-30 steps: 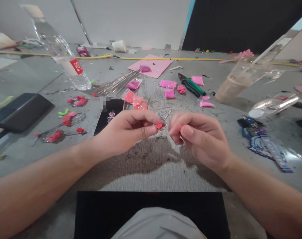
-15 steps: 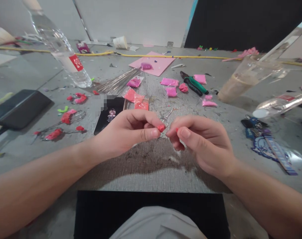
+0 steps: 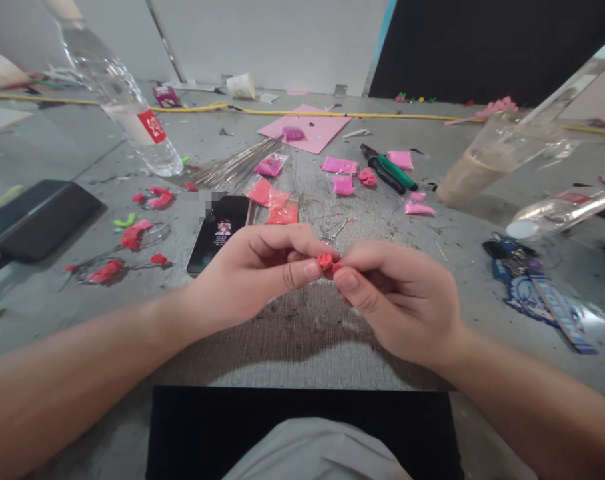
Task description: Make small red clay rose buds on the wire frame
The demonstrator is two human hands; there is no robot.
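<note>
Between thumb and forefinger, my left hand [image 3: 267,267] pinches a small lump of red modelling clay [image 3: 325,260]. My right hand [image 3: 397,293] is closed in a pinch on a tiny red clay bit [image 3: 337,267], which meets the right side of the lump. The fingertips of both hands nearly touch. Just behind them a thin twisted wire [image 3: 340,230] lies on the table. To the left are wire pieces with red clay on them [image 3: 105,270] and a curved red clay piece [image 3: 132,237].
A phone [image 3: 217,233] and orange-red clay packets [image 3: 282,208] lie behind my left hand. Further back are thin wires [image 3: 237,163], pink clay packets [image 3: 340,165] and green-handled pliers [image 3: 390,170]. A water bottle [image 3: 137,127] stands left, a drink cup [image 3: 475,163] right, near keys [image 3: 507,250].
My right hand has moved left, bringing its tiny red clay bit against the lump in my left hand. The left hand has stayed nearly in place.
</note>
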